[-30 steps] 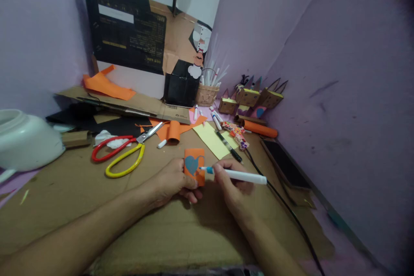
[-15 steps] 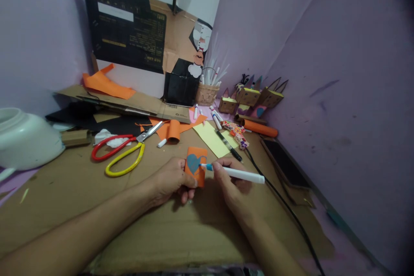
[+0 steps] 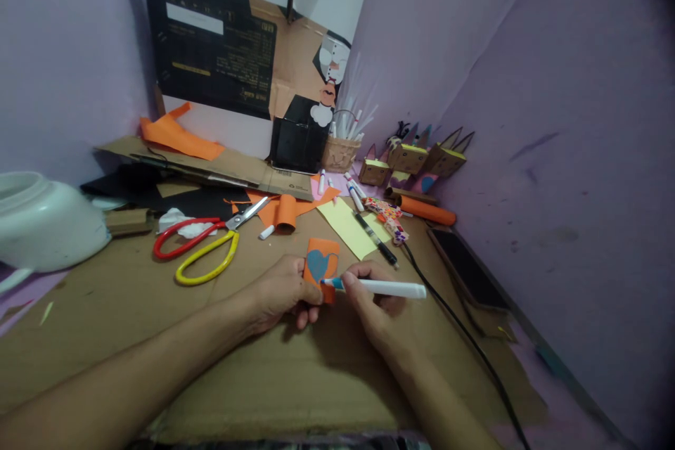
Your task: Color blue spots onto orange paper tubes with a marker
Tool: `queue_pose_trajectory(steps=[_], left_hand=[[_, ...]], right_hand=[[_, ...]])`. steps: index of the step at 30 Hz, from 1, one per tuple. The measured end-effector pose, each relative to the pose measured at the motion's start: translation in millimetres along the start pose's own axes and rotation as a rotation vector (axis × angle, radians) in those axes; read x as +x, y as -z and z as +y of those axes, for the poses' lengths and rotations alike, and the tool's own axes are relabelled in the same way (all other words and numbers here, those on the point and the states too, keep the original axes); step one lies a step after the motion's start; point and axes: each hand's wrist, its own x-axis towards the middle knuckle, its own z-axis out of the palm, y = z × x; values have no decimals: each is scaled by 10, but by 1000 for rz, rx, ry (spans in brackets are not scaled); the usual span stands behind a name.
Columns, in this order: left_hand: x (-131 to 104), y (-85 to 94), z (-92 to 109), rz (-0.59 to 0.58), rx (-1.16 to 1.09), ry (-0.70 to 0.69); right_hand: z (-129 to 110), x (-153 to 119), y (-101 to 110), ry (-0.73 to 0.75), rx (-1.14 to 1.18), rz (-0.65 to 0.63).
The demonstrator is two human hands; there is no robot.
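Note:
An orange paper piece [image 3: 330, 249] with a blue heart on it is pinched at its lower left by my left hand [image 3: 287, 293], thumb on the front. My right hand [image 3: 372, 295] grips a white marker [image 3: 395, 288] like a pen. Its blue tip touches or nearly touches the paper near the heart's lower point. A thin blue curved line runs right of the heart. Scissors [image 3: 232, 223] with one red and one yellow handle lie open to the left, beyond my left hand. A white marker cap [image 3: 266, 232] lies near an orange roll [image 3: 285, 214].
Yellow paper [image 3: 342, 225] and a black pen [image 3: 375, 239] lie beyond my right hand. A black cable [image 3: 464, 334] and a phone [image 3: 467, 267] are at right, a white pot [image 3: 47, 225] at left. A basket of markers [image 3: 341, 155] stands behind.
The marker tip has moved down and slightly left, from the heart's right side to near its lower point. The view has shifted slightly.

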Motion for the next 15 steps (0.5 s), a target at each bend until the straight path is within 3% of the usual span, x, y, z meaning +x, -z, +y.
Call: queue_pose_trajectory(steps=[7, 15], left_hand=[[-4, 5, 5, 1, 4, 4], [-11, -5, 19, 6, -1, 2]], right_hand=[[10, -4, -5, -8, 25, 31], [10, -7, 1, -13, -12, -17]])
